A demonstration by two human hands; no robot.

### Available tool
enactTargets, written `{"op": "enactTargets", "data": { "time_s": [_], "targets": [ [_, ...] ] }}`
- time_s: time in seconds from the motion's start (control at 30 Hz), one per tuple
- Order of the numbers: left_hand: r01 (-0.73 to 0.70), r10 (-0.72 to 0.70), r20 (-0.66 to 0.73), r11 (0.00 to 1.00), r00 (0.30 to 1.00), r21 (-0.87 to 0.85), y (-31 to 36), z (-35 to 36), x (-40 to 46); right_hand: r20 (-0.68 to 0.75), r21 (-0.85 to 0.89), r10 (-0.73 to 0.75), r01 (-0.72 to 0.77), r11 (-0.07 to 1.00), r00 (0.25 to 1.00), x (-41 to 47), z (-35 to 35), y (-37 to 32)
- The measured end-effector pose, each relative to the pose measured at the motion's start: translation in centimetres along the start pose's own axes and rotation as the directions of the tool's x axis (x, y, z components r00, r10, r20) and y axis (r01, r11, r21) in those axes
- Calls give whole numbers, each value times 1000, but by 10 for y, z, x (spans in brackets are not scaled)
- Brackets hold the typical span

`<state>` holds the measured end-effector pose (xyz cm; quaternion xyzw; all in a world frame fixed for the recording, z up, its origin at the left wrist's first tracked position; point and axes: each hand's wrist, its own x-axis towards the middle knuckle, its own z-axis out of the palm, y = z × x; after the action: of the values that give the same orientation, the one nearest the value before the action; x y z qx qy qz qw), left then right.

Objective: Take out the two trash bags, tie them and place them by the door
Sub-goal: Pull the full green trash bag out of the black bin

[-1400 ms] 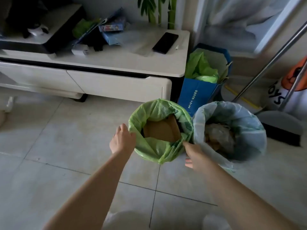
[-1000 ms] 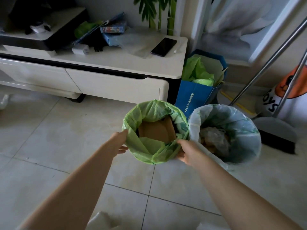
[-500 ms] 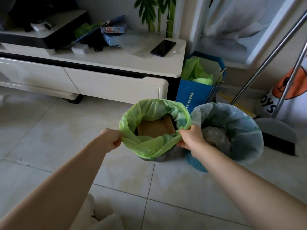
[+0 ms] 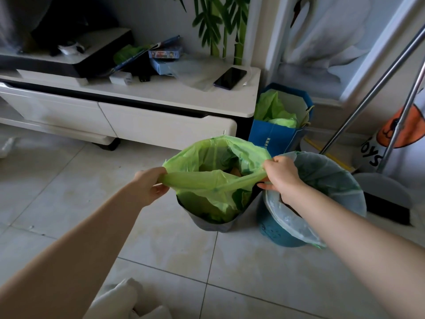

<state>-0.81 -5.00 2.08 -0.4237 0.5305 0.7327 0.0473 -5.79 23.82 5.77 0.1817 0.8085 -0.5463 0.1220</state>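
A green trash bag sits in a grey bin on the tiled floor, its rim pulled free of the bin and lifted. My left hand pinches the bag's left edge. On the bag's right edge my right hand is closed. The near rim is stretched taut between the two hands. A pale translucent trash bag lines a blue bin just to the right, its rim still folded over the bin. Its contents are partly hidden by my right forearm.
A white TV cabinet stands behind the bins, with a phone on top. A blue paper bag with green plastic stands at its right end. A dustpan and metal poles are at the right.
Both hands went from hovering beside the green bag to gripping its rim. They peeled the rim off the bin and raised it, so the grey bin wall now shows.
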Motion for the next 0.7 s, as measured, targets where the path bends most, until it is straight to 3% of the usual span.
{"op": "enactTargets", "data": {
  "time_s": [0.13, 0.23, 0.47, 0.7],
  "targets": [
    [160, -202, 123, 944, 971, 290, 10, -16, -10, -16, -288, -78, 70, 955, 997, -7, -16, 4],
    [158, -228, 121, 893, 966, 422, 20, -26, -10, 47, -386, -55, 69, 920, 997, -4, -28, 3],
    [71, -120, 109, 926, 987, 370, 28, -7, 1, 113, -509, -239, 263, 819, 964, 44, -8, -19],
    [127, -241, 168, 853, 956, 506, 24, 13, 0, 229, -624, -223, 319, 714, 948, 78, 21, -29]
  ]
}}
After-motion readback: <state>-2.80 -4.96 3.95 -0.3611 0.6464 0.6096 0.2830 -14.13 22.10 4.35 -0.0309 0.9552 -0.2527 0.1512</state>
